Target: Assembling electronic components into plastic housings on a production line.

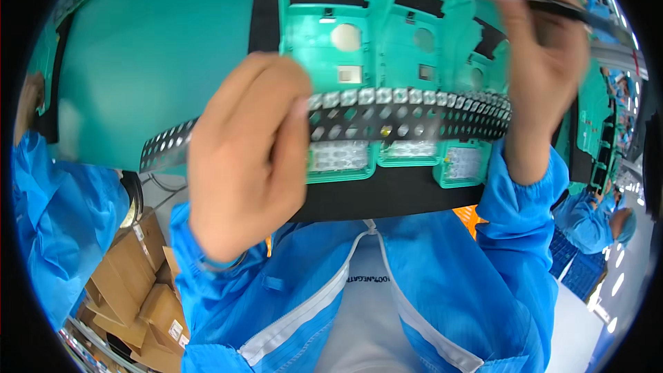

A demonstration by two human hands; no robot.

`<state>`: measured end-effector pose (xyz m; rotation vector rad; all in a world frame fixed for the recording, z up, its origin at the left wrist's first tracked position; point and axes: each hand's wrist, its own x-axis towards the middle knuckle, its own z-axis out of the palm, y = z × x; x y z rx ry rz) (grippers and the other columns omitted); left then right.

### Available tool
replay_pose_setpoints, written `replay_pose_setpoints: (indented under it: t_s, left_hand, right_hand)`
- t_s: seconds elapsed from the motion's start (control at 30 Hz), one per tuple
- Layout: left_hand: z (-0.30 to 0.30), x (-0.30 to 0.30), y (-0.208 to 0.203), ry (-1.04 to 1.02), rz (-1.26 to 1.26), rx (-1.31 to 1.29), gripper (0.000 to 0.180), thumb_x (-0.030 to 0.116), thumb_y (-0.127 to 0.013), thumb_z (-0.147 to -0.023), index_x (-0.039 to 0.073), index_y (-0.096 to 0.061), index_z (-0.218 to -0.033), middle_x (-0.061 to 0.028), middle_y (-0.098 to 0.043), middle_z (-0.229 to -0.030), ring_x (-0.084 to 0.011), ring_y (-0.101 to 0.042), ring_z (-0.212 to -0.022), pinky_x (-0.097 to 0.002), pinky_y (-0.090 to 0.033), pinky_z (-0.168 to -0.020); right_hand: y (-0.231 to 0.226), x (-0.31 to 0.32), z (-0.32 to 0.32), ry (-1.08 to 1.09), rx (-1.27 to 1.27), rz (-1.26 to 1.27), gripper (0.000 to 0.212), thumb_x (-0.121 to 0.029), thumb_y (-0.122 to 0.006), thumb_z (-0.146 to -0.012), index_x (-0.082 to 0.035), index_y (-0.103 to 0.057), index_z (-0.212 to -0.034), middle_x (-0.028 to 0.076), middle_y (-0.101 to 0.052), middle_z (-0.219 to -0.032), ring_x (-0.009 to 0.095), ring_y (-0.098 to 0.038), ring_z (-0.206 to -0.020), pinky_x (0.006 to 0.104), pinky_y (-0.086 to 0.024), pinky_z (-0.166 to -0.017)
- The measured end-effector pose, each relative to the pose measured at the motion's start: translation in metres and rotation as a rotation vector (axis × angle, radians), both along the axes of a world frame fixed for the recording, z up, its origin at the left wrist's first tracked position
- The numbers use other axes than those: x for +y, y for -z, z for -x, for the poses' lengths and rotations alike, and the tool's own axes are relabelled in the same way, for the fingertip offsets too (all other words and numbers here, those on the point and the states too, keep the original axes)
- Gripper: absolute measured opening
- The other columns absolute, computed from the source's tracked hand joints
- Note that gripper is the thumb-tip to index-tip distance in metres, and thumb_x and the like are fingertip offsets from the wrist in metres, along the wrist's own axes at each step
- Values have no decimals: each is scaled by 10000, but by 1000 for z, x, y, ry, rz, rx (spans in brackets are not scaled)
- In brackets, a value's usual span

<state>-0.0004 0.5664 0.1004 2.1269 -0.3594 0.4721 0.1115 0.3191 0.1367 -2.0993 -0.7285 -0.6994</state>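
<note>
My left hand [252, 145] is closed around a long black perforated strip [373, 121], whose short end sticks out to the left of the fist. Small pale square pieces line the strip's upper edge. Stretching rightward, the strip crosses over several green plastic housings [397, 31], which have round and square openings and lie side by side on a black mat [366, 197]. Up at the right, my right hand [549, 48] is raised, blurred by motion, with its fingers closed on a dark slender tool [559, 8]. The strip's right end passes near that wrist.
The green tabletop [152, 62] extends to the left. A blue-sleeved person [65, 214] is close by on my left; another person [587, 221] sits farther right. Opened cardboard boxes [141, 290] stand below the table at left. More green housings [595, 114] lie at right.
</note>
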Motion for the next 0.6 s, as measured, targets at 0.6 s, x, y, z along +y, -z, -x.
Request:
replay_pose_setpoints:
  t_s: [0.6]
  left_hand:
    - [97,27,-1,-77,776,694,638,72,-616,-866,-27,-344,-1434,-155,-621,-1167,-207,-611,-1015,-305,-472,-877]
  right_hand:
    - [9,-146,175,303,1189,-530,378,-177,-556,-987,-42,-502,-1336,-5,-603,-964,7,-450,-691,171,-336,-577]
